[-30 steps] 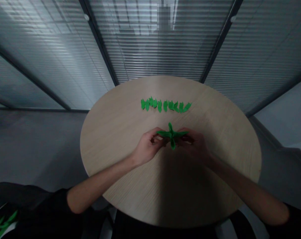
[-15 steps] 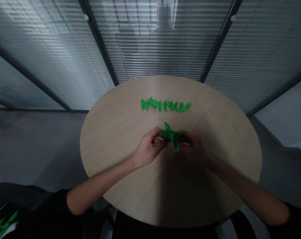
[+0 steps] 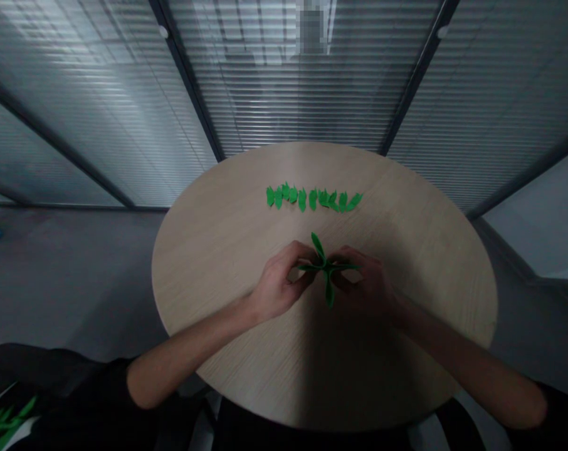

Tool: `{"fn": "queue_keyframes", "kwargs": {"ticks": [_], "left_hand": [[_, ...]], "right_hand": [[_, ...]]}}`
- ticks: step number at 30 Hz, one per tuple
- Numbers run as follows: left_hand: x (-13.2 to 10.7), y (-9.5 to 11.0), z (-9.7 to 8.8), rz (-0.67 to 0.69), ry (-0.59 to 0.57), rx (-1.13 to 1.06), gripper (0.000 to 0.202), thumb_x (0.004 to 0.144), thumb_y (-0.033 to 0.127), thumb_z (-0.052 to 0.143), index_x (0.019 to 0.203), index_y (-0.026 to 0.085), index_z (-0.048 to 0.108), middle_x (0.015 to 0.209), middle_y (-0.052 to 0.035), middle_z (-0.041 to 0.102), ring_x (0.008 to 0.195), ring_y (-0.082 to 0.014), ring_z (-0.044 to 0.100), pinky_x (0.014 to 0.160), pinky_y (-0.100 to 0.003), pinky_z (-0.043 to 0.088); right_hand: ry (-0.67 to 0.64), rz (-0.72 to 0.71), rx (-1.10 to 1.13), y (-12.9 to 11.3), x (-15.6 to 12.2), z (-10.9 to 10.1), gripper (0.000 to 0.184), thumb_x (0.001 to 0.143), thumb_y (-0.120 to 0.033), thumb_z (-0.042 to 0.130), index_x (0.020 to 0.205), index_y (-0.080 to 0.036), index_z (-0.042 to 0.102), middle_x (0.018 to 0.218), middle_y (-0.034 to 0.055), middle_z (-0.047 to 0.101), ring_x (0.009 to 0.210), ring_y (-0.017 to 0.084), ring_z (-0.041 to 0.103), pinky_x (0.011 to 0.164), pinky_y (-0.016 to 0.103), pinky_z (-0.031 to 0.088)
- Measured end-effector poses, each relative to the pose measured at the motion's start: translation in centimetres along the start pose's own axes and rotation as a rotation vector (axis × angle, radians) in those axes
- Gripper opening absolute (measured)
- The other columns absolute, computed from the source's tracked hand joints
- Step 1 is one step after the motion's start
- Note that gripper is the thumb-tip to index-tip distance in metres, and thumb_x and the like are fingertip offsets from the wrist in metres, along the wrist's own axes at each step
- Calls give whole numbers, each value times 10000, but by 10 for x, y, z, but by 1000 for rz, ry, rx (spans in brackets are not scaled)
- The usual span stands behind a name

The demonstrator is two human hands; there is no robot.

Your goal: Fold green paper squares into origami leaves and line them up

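A green artificial leaf sprig (image 3: 326, 265), its leaves spread like a cross, is held over the middle of the table. From the left, my left hand (image 3: 283, 279) is closed with thumb and fingertips pinching it near its centre. My right hand (image 3: 369, 282) pinches the opposite side in the same way, partly in shadow. One leaf points away from me and another toward me; the two side leaves lie between my fingers and thumbs. Whatever is under the sprig's centre is hidden.
A row of several small green leaf pieces (image 3: 313, 199) lies on the round wooden table (image 3: 209, 213) beyond my hands. More green leaves (image 3: 6, 423) show at the lower left, beside a dark chair. Glass panels with blinds (image 3: 293, 106) stand behind the table.
The sprig has tipped so its leaves show more edge-on, and it sits slightly nearer to me. Both hands keep their pinch; the row of leaf pieces has not moved.
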State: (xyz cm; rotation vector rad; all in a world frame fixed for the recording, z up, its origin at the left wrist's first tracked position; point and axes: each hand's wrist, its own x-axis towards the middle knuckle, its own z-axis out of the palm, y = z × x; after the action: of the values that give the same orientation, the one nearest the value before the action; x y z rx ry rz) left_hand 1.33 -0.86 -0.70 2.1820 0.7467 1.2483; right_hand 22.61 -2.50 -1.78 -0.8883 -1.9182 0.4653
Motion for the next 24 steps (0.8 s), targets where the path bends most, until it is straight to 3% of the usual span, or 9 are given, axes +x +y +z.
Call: {"fn": "queue_keyframes", "kwargs": {"ticks": [11, 16, 19, 24], "left_hand": [[-4, -2, -2, 129, 6, 41, 100, 948, 90, 631, 1014, 165, 634, 949, -76, 714, 863, -166, 709, 754, -282, 602], [-4, 1, -3, 123, -9, 28, 108, 943, 99, 633, 1030, 162, 643, 971, -85, 720, 878, -169, 714, 770, -283, 605], [-2, 2, -2, 14, -14, -9, 86, 928, 107, 652, 999, 155, 656, 942, -71, 716, 846, -156, 706, 759, -265, 593], [2, 0, 2, -225, -41, -256, 31, 916, 145, 655, 941, 158, 641, 904, -45, 705, 787, -130, 697, 695, -219, 569]], "right_hand": [[-51, -160, -94, 5, -3, -1, 179, 984, -121, 589, 1122, -226, 632, 911, 31, 697, 735, 139, 702, 649, 236, 558], [-75, -186, -86, 5, -4, -1, 228, 985, -106, 579, 1174, -230, 611, 925, 39, 690, 753, 148, 702, 641, 246, 554], [-72, -113, -26, 3, -4, -1, 183, 981, -124, 577, 1129, -225, 618, 901, 37, 696, 736, 148, 712, 608, 234, 554], [-58, 167, 84, 4, -4, 1, 41, 935, -238, 664, 941, -202, 645, 791, 37, 729, 665, 163, 726, 578, 244, 575]]}}
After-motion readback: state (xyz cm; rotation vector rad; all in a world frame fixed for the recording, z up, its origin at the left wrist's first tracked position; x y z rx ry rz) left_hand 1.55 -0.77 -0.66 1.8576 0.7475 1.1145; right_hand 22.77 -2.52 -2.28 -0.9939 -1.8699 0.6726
